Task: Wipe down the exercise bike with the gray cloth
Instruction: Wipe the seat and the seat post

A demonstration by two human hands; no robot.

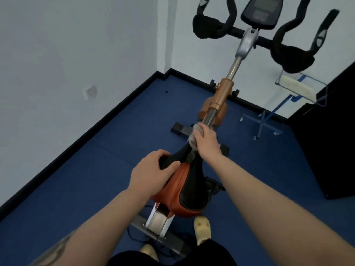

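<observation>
The right hand [206, 143] was curled around the gray cloth [196, 134], pressing it against the silver post [211, 116] just ahead of the saddle's nose. Only a bunched edge of the cloth showed, above and to the left of the knuckles; the rest was hidden under the palm. The left hand [153, 173] lay on the left side of the saddle [190, 189], its fingers bent over the black front part and the thumb stretched along the seam where black met orange, so it gripped the seat itself.

The exercise bike [222, 96] stood on the blue floor [96, 169] close to the corner of the white walls, running away from the person: saddle nearest, then the silver post, an orange sleeve, and the black handlebars [288, 45] with a console [262, 12] at the far end. The cloth sat between the saddle and the orange frame, well short of the handlebars, and both hands were close together at the seat end of the bike.

A clear stand [299, 87] with blue trim stood on the floor right of the bike, beside a dark cabinet [330, 141]. Two pale shoes [202, 230] showed near the floor's lower edge, behind the rear stabiliser.
</observation>
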